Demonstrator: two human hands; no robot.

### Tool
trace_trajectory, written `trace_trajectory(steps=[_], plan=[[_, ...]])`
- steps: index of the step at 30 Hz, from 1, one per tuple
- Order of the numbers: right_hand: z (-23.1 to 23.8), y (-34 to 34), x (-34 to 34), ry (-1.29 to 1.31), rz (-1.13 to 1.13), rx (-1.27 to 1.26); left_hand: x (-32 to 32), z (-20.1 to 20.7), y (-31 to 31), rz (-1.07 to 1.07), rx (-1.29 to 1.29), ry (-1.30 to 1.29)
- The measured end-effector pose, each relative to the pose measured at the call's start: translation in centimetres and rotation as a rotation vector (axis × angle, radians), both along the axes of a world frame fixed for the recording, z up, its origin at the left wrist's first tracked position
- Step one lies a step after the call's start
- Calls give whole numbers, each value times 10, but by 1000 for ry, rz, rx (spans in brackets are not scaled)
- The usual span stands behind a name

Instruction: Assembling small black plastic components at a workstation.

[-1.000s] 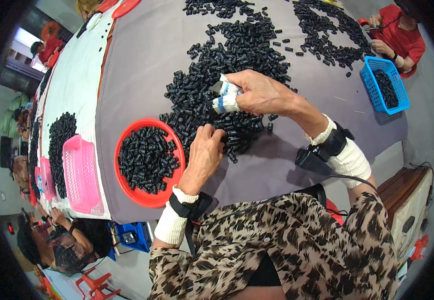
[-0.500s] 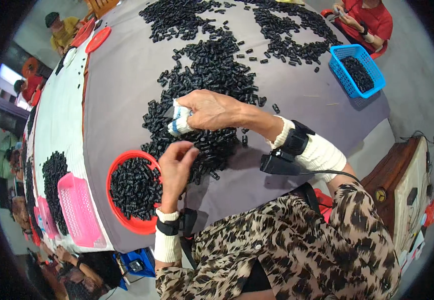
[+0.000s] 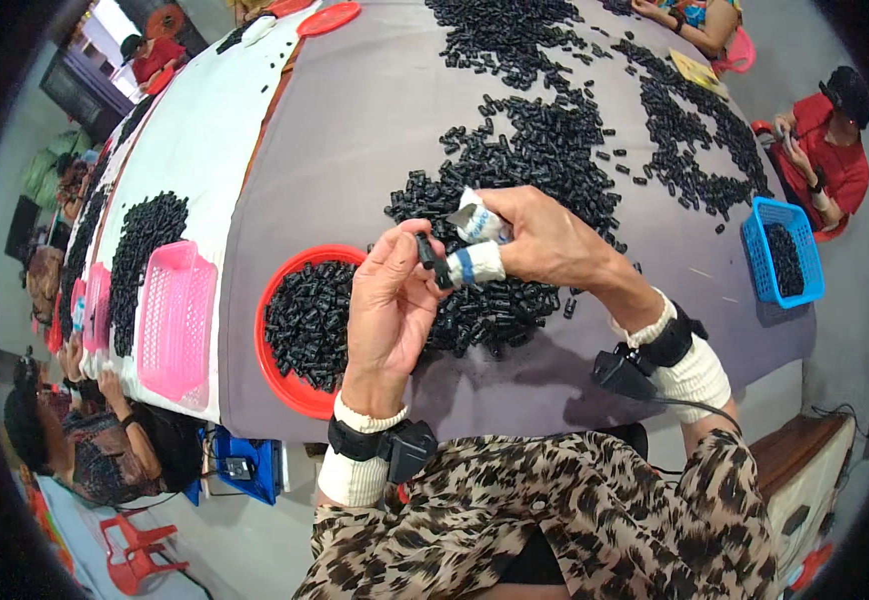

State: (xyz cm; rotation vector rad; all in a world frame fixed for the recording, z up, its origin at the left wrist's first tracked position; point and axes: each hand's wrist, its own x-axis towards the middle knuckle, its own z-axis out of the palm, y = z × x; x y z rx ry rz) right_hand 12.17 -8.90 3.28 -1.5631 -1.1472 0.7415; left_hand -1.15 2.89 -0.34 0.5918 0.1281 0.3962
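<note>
My left hand (image 3: pixel 390 305) is raised over the table with its fingers closed on a small black cylindrical piece (image 3: pixel 426 250). A second black piece (image 3: pixel 443 274) shows just below it, at the tip of a covered finger of my right hand (image 3: pixel 555 240). That hand is curled and faces the left one. White knit with a blue stripe (image 3: pixel 475 265) wraps one finger, and a white wrapping with blue print (image 3: pixel 480 218) shows above it. What the right fingers grip is hidden. Beneath both hands spreads a large heap of black pieces (image 3: pixel 515 310).
A red round basin (image 3: pixel 273 372) full of black pieces stands left of my left hand. Pink baskets (image 3: pixel 177 330) line the white cloth farther left. A blue basket (image 3: pixel 783 295) stands at the right edge. Other people sit around the table.
My left hand has risen toward the right hand and now shows a black piece in its fingers. The right hand has turned toward it. The whole view has swung to the left.
</note>
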Motion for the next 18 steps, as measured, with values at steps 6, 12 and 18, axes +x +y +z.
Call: trace_trajectory(steps=[6, 12, 18], plan=[[6, 4, -8, -54, 36, 27, -2, 7, -1, 98, 84, 62], [11, 5, -11, -55, 9, -14, -4, 14, -5, 151, 147, 79], [7, 8, -13, 20, 29, 29, -7, 15, -5, 165, 172, 89]])
